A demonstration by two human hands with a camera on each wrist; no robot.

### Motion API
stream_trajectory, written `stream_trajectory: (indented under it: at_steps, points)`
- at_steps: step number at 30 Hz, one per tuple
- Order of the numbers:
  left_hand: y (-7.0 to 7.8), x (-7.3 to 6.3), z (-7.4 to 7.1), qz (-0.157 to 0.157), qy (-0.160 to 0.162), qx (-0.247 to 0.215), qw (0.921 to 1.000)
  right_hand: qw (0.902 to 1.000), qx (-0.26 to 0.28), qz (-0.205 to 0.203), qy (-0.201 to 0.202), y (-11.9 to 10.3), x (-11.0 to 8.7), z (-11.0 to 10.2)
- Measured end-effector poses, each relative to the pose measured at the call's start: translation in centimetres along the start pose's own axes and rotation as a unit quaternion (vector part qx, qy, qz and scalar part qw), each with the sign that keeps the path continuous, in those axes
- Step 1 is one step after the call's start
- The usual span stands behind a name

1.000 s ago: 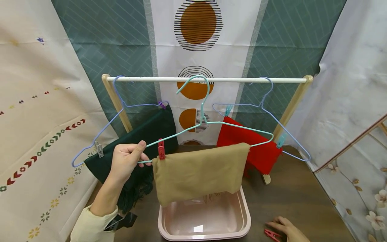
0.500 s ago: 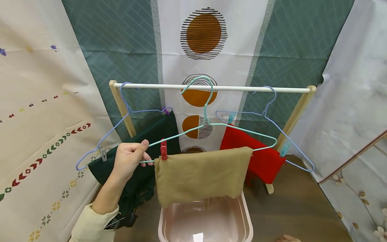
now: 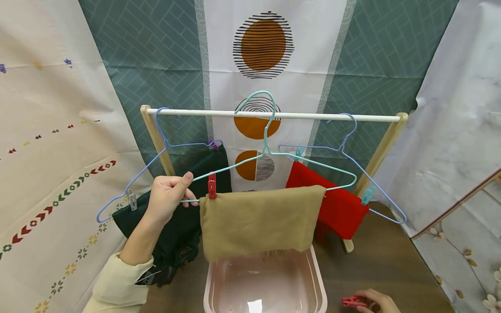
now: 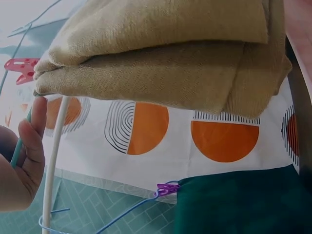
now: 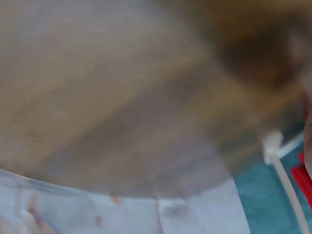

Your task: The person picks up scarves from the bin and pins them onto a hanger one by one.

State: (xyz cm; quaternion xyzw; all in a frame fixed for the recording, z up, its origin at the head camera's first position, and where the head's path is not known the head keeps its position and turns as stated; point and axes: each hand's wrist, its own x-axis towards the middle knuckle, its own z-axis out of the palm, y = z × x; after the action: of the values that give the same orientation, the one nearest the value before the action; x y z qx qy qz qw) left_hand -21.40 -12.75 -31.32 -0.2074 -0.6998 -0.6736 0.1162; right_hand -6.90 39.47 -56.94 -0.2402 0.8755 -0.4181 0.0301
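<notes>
In the head view my left hand [image 3: 168, 200] grips the left end of a mint-green clothes hanger [image 3: 313, 161]. A folded tan cloth [image 3: 262, 224] hangs over the hanger's bottom bar. One red clothespin [image 3: 212, 187] clips the cloth's left end; its right end shows no clip. At the lower right my right hand [image 3: 377, 300] pinches another red clothespin [image 3: 353, 301] low over the table. In the left wrist view the tan cloth [image 4: 156, 63] fills the top, beside my left fingers [image 4: 33, 141]. The right wrist view is mostly blurred.
Behind the hanger stands a rack with a white rail [image 3: 313, 115]. Two blue hangers on it carry a dark green cloth [image 3: 184, 221] and a red cloth [image 3: 340, 213], clipped with clothespins. Below the tan cloth a pink basin [image 3: 318, 278] sits on the brown table [image 3: 391, 256].
My right hand dropped almost out of the head view, then came back with the red clothespin pinched in its fingers. The mint-green hanger rose slightly in my left hand.
</notes>
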Motion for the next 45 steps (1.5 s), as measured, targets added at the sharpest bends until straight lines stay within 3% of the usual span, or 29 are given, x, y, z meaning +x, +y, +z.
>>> stream_trajectory:
  at_steps: [4,8,10,14,16,21,30,32,37,45]
  points:
    - [-0.2,0.5,-0.2,-0.008,-0.002,0.0,1.0,0.9944,-0.019,-0.022,0.102,-2.3,1.9,-0.8]
    - [-0.3,0.8,-0.2,-0.015,-0.003,0.001,0.9999,0.9856,-0.003,-0.019,0.168,-4.9,4.1,-2.0]
    - [-0.4,1.0,-0.2,-0.018,-0.002,0.002,0.9998,0.9815,0.018,-0.041,0.186,-6.1,5.3,-2.8]
    - [-0.4,1.0,-0.2,-0.019,0.0,0.001,0.9998,0.9698,0.073,-0.132,0.191,-8.6,7.9,-4.7]
    - [-0.5,1.0,-0.2,-0.016,0.002,-0.002,0.9999,0.9656,0.076,-0.159,0.191,-9.9,9.1,-5.6]
    - [-0.6,0.9,-0.2,-0.011,0.006,-0.01,0.9999,0.9612,0.061,-0.165,0.212,-13.2,11.9,-7.7]
    - [-0.6,0.8,0.0,-0.014,0.008,-0.012,0.9998,0.9399,0.044,-0.232,0.246,-18.5,16.0,-10.3]
    - [-0.7,0.8,0.1,-0.014,0.008,-0.012,0.9998,0.9405,0.04,-0.229,0.248,-19.5,16.7,-10.7]
    - [-0.8,0.7,0.2,-0.014,0.011,-0.012,0.9998,0.944,0.004,-0.215,0.25,-19.9,18.3,-11.5]
    - [-0.8,0.6,0.1,-0.007,0.008,-0.019,0.9998,0.9284,-0.036,-0.251,0.272,-20.4,20.0,-12.0]
